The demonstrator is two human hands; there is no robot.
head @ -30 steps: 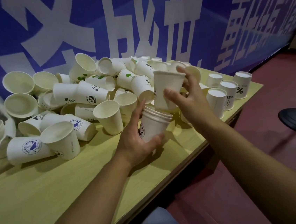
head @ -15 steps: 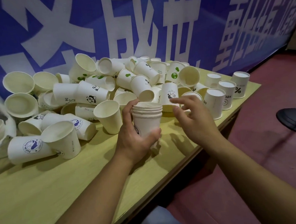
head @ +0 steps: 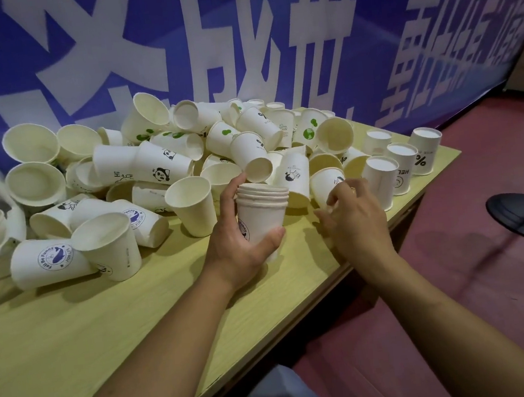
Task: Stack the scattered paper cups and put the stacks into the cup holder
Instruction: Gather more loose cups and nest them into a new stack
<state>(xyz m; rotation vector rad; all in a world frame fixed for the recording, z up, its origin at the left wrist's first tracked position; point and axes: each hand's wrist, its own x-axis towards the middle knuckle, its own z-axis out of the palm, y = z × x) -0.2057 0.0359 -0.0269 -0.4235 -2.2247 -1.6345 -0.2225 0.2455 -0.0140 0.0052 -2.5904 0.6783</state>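
Head view shows an early stage: the left hand (head: 241,245) has its grip wrapped around a short nested stack of white paper cups (head: 263,212), upright with mouths up and long axis vertical, just above the pale wooden surface (head: 74,331). Beside it the right hand (head: 355,217) curls its fingers onto a loose white paper cup (head: 326,188). Most of the heap of scattered white paper cups (head: 154,170) is unstacked; no cup holder shows.

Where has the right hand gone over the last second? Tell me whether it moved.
Yes. The right hand dropped from above the stack, where it held a cup, and moved right to an upright cup near the table edge.
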